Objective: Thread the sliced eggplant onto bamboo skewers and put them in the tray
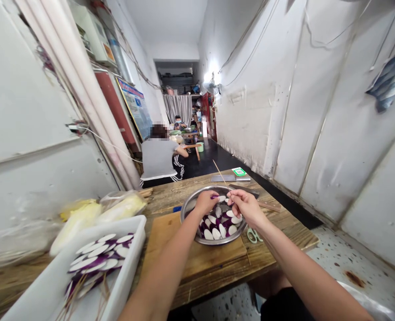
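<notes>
Over a metal bowl [189,206] full of sliced eggplant [217,227], both my hands are at work. My left hand [205,201] is closed in a pinch on an eggplant slice at the bowl's far rim. My right hand [246,204] is closed on a thin bamboo skewer [220,173] that slants up and away to the left. The bowl rests on a wooden cutting board [170,236].
A white tray [130,267] of skewered eggplant slices sits at the near left, with bagged cabbage [84,218] behind it. A cleaver [229,178], a green card [239,171] and scissors [253,235] lie on the wooden table. Two people sit farther down the corridor.
</notes>
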A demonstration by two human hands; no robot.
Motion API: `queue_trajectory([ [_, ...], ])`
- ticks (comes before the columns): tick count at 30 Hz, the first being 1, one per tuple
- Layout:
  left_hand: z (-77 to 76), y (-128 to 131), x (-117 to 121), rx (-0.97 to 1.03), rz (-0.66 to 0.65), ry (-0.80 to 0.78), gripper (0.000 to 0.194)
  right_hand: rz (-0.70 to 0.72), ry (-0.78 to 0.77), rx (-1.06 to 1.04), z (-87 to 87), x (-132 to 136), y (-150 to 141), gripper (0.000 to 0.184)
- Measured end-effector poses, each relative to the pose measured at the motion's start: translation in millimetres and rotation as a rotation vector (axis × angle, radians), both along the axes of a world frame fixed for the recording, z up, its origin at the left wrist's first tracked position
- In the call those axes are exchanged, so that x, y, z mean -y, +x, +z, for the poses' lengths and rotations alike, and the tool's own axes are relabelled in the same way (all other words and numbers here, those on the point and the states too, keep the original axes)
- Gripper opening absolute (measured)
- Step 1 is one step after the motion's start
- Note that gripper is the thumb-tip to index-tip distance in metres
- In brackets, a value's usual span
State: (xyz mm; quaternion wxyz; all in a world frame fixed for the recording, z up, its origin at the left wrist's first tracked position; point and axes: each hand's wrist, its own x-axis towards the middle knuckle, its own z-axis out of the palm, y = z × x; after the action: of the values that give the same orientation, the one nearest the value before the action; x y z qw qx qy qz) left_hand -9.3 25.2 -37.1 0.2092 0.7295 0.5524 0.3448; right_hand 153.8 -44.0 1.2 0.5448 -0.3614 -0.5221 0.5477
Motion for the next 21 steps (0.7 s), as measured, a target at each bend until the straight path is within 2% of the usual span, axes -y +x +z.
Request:
queue_trajectory([
  [2,1.4,0,-1,0.195,0.063,-0.090,0.018,-0.028,-0.029,-0.003,-5.3,-2,2,0.022],
  [5,3.2,2,-1,0.613,0.119,-0.316,0.018,0.005,-0.089,-0.036,-12.4,-3,6,0.022],
  [7,5.6,3,-1,0.877,0.108,-0.430,0.016,0.035,-0.113,-0.061,-14.9,-3,9,0.023],
  [9,8.7,3,-1,1.059,0.071,-0.458,0.014,0.062,-0.132,-0.075,-15.2,-3,12,0.024],
  [12,13.5,1,-3,1.226,0.047,-0.444,0.013,0.118,-0.159,-0.038,-13.6,-4,12,0.029],
  [15,17.3,-5,-6,1.378,0.105,-0.478,0.007,0.138,-0.154,0.062,-14.1,-7,4,0.026],
  [19,20.4,-16,-10,1.559,0.225,-0.635,0.006,-0.017,-0.051,0.151,-24.0,-10,-12,0.025],
  [21,20.9,-20,-11,1.588,0.262,-0.687,0.009,-0.042,0.011,0.196,-30.5,-10,-16,0.029],
])
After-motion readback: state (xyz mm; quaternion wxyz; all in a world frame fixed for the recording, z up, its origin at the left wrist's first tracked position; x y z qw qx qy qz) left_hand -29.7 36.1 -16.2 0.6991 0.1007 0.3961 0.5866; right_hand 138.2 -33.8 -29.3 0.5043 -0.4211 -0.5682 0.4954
